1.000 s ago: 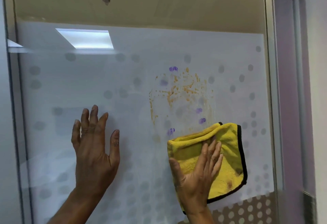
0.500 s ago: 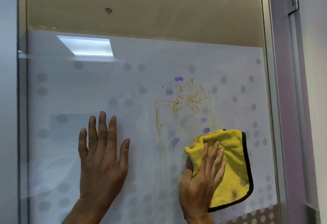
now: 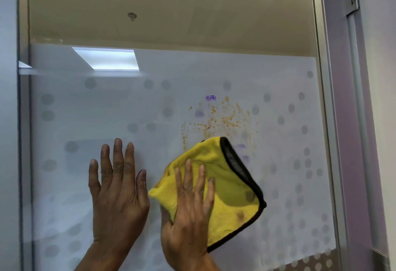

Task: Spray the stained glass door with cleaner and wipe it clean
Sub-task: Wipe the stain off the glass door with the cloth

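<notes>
Cloth (image 3: 232, 187) (yellow) pressed to glass door (image 3: 85, 116) under right hand (image 3: 189, 215).

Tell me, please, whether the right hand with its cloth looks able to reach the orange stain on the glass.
Probably yes. The right hand presses the yellow cloth flat on the glass door just below the orange stain. The cloth's top edge meets its lower splashes, and nothing lies between them.

The frosted, dotted glass door (image 3: 85, 185) bears orange splatter (image 3: 225, 120) and purple smudges (image 3: 210, 97), with a yellow cloth (image 3: 231, 185) and a flat left hand (image 3: 117, 191) pressed against it.
</notes>
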A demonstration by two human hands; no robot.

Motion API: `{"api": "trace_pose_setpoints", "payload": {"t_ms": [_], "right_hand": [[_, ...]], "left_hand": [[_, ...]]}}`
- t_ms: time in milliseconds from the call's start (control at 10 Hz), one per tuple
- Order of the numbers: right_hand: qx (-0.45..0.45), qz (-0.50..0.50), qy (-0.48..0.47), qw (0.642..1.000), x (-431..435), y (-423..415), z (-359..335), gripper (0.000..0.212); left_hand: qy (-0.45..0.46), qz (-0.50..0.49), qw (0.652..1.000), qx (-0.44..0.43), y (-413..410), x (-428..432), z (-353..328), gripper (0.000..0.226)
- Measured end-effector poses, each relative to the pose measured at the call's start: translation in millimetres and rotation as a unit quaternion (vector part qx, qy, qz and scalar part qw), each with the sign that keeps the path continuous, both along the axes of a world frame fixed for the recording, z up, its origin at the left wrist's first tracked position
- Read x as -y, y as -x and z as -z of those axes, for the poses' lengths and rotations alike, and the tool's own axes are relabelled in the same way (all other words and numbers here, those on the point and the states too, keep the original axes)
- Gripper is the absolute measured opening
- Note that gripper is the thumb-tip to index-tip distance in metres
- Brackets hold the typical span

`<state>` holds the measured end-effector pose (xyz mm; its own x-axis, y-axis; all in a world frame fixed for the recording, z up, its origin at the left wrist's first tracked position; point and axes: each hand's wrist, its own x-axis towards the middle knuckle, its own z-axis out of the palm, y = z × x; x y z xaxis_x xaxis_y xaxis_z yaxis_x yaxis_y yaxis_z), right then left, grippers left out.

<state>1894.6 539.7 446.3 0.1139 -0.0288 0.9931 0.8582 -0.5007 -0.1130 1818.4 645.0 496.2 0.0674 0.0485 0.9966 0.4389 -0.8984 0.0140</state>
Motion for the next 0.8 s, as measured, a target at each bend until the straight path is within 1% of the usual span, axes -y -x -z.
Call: {"api": "trace_pose_setpoints", "payload": {"t_ms": [100, 200, 300, 400, 500, 600, 700, 800], "right_hand": [[0.058, 0.065, 0.034, 0.996, -5, -6, 35, 0.077], [0.064, 0.108, 0.028, 0.992, 7, -30, 64, 0.079], [-0.004, 0.125, -0.001, 0.992, 44, -68, 81, 0.092], [-0.115, 0.116, -0.124, 0.979, 82, -94, 77, 0.093], [-0.154, 0.063, -0.236, 0.957, 98, -104, 42, 0.065], [-0.159, 0.001, -0.271, 0.949, 95, -103, -9, 0.063], [-0.145, -0.016, -0.284, 0.948, 84, -101, -58, 0.064], [-0.099, -0.025, -0.226, 0.969, 58, -75, -94, 0.063]], "left_hand": [[0.000, -0.001, 1.000, 0.007, -1, 0, -1, 0.060], [0.004, -0.006, 1.000, 0.014, -2, 2, -1, 0.059], [0.005, -0.005, 1.000, 0.014, -2, 1, -1, 0.060], [0.005, -0.004, 1.000, 0.009, -2, 1, -1, 0.062], [0.004, -0.009, 1.000, 0.006, -3, 1, 0, 0.063], [0.005, -0.011, 1.000, 0.007, -4, 0, 1, 0.063], [0.006, -0.017, 1.000, 0.006, -4, 1, 1, 0.062], [0.008, -0.018, 1.000, 0.009, -4, 2, 1, 0.061]]}}
